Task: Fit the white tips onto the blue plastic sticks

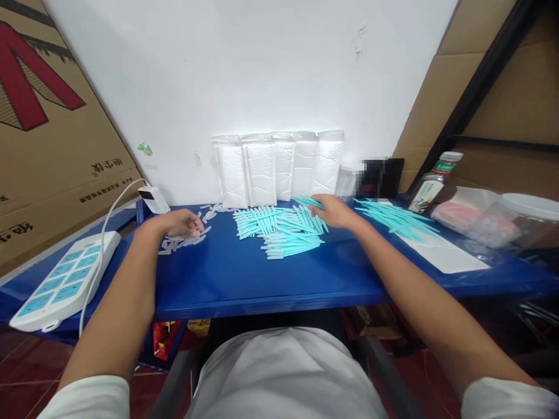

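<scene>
My left hand (pixel 182 224) is at the left of the blue table, fingers curled down over a loose pile of small translucent sleeves (pixel 177 244). Whatever lies between those fingertips is too small to make out. A few slim turquoise sticks (pixel 305 199) are gripped in my right hand (pixel 331 210), their ends pointing left. Below and left of it, a wide heap of the same sticks, many with whitish ends (pixel 290 235), covers the middle of the table. More loose turquoise sticks (pixel 399 218) lie to the right of my right wrist.
White padded packets (pixel 259 171) lean against the wall. At right are a bottle (pixel 430 186), clear plastic jar (pixel 515 218), white sheet (pixel 445 253) and black tablet-like object (pixel 391 177). A power strip (pixel 70 279) with a white cable is at left. Cardboard (pixel 56 116) flanks the table.
</scene>
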